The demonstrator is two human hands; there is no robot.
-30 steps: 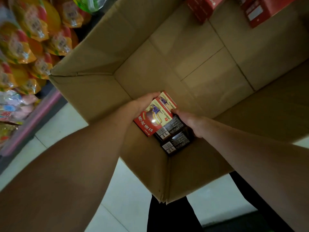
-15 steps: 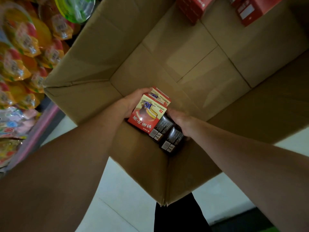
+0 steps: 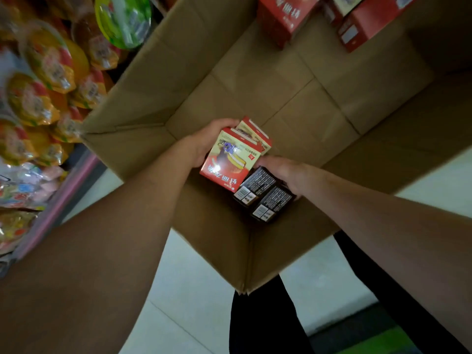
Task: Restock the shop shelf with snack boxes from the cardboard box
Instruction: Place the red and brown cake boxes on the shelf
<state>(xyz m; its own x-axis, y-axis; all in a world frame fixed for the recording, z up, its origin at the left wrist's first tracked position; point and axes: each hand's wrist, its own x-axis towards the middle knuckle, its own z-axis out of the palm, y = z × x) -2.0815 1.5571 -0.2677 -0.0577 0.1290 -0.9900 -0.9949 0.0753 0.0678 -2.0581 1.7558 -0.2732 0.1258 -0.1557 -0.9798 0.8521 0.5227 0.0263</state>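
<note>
Floor: pale tiles (image 3: 194, 297) under a large open cardboard box (image 3: 143, 149).
Shelf: bagged snacks (image 3: 38, 103) at the left; red snack cartons (image 3: 283, 16) at the top edge.
Left hand: the left hand (image 3: 204, 144) curls round two red snack boxes (image 3: 231, 159), held together inside the cardboard box.
Right hand: the right hand (image 3: 283, 172) grips two dark-sided snack boxes (image 3: 263, 198), just beside the red pair.
Legs: black trousers (image 3: 265, 323) below the box corner.
</note>
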